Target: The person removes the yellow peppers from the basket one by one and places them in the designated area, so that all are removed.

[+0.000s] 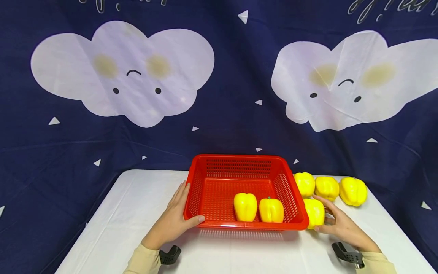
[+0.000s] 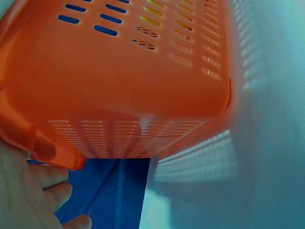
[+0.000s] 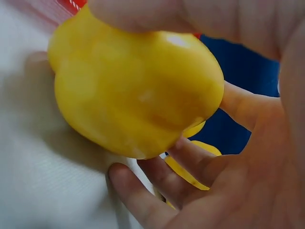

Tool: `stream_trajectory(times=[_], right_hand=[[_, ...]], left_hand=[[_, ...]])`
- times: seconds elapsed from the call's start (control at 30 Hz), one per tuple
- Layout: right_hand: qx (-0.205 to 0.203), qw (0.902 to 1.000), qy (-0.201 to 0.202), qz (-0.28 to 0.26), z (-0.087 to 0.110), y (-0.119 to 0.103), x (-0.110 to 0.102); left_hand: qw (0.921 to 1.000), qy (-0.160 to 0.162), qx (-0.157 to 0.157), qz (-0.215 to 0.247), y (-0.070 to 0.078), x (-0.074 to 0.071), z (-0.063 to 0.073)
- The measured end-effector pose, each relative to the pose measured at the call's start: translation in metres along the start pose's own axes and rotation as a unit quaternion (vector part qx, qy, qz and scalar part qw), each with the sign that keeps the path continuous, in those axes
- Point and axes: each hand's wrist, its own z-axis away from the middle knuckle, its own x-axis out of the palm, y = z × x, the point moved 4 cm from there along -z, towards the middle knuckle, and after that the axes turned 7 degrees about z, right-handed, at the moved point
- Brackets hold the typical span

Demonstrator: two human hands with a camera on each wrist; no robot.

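A red plastic basket (image 1: 239, 225) with slotted walls stands on the white table. My left hand (image 1: 172, 217) lies at its near left corner, thumb on the front rim and fairly straight fingers along the left side. In the left wrist view, those fingers (image 2: 55, 188) extend past the rim of the basket (image 2: 114, 90). To the right of the basket, my right hand (image 1: 338, 222) holds a yellow bell pepper (image 1: 314, 213) between thumb and fingers. Two yellow bell peppers, a left one (image 1: 245, 207) and a right one (image 1: 271, 210), sit inside the basket near its front wall.
Behind my right hand, three more yellow bell peppers stand in a row: one by the basket (image 1: 304, 184), a middle one (image 1: 327, 188) and one farthest right (image 1: 353, 191). A dark blue cloth (image 1: 239, 129) with clouds hangs behind the white table (image 1: 143, 190).
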Motion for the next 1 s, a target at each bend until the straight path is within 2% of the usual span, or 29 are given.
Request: stream_trajectory(times=[0.2, 0.73, 0.87, 1.0], right_hand=[[-0.003, 0.9999, -0.005, -0.009, 0.0, 0.001, 0.001], [0.053, 0.9983, -0.017, 0.019, -0.002, 0.0, -0.001], [0.037, 0.9989, -0.003, 0.029, 0.0, -0.003, -0.004], [-0.002, 0.999, 0.03, 0.034, 0.002, -0.009, -0.009]], left_hand=[[1.0, 0.0, -0.003, 0.001, 0.0, 0.0, 0.0], [1.0, 0.0, 0.0, 0.004, 0.0, 0.0, 0.0], [1.0, 0.001, 0.002, 0.003, 0.0, 0.0, 0.0], [1.0, 0.001, 0.001, 0.002, -0.001, 0.0, 0.0]])
